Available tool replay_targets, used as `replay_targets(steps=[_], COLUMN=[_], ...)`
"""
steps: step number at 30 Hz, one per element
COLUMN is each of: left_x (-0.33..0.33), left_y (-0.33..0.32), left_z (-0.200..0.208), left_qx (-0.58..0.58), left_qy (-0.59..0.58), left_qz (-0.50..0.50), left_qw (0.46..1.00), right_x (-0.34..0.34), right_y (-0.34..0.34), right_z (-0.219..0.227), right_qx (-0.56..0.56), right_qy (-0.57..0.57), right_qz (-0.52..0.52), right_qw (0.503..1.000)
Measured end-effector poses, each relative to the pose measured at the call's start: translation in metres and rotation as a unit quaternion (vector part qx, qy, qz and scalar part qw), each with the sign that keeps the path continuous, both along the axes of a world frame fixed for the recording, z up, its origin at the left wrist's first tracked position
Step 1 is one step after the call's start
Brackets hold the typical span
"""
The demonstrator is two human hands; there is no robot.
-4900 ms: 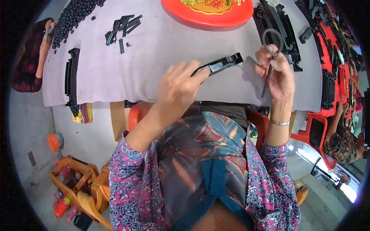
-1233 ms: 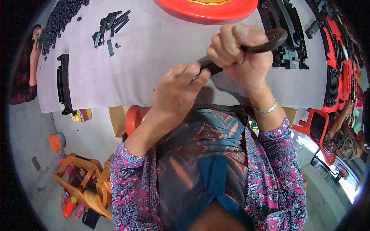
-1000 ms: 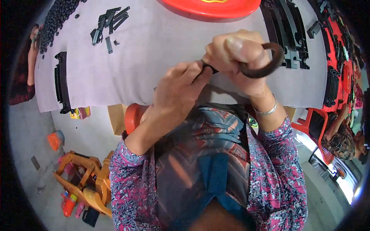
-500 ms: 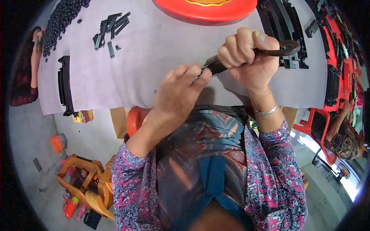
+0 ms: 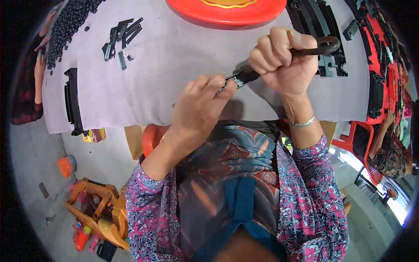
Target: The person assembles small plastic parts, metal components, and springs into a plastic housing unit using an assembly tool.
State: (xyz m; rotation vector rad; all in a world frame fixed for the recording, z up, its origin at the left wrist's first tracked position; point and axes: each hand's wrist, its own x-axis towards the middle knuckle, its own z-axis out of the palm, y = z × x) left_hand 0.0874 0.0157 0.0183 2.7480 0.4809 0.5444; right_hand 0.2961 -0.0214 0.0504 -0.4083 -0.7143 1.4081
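Observation:
My right hand is closed in a fist around dark scissors, whose curved, loop-like handle sticks out to the right. Their working end points left toward my left hand. With bent fingers and thumb, that hand grips a thin black strip right at the tip of the scissors. Most of the strip is hidden behind my fingers, and where exactly the blades meet it is hard to make out. Both hands are above the near part of the cloth-covered table.
A red plate stands at the far edge. Small black strips and a heap of black pellets lie left, with a long black part. More black parts lie right. Other people sit either side; a red chair stands right.
The scissors and my right hand have shifted slightly upward, and the handle loop has turned a little. My left hand keeps its grip, moved only slightly. The view has shifted a little.

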Motion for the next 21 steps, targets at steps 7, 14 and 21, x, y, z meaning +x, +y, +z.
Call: replay_targets(steps=[7, 14, 21], left_x=[-0.0001, -0.0002, 0.0013], left_y=[0.0002, 0.0, 0.0004], left_z=[-0.0003, -0.0021, -0.0017], left_qx=[0.009, 0.009, 0.013], left_qy=[0.003, -0.011, -0.014], left_qz=[0.002, -0.001, 0.002], left_qw=[1.0, 1.0, 1.0], right_x=[-0.0025, -0.0044, -0.0027], right_y=[-0.0002, 0.0002, -0.0003], right_z=[-0.0006, -0.0016, -0.0017], right_qx=[-0.011, -0.013, -0.019], right_qy=[-0.027, -0.028, -0.042], right_qz=[-0.01, -0.007, -0.012], right_qw=[1.0, 1.0, 0.999])
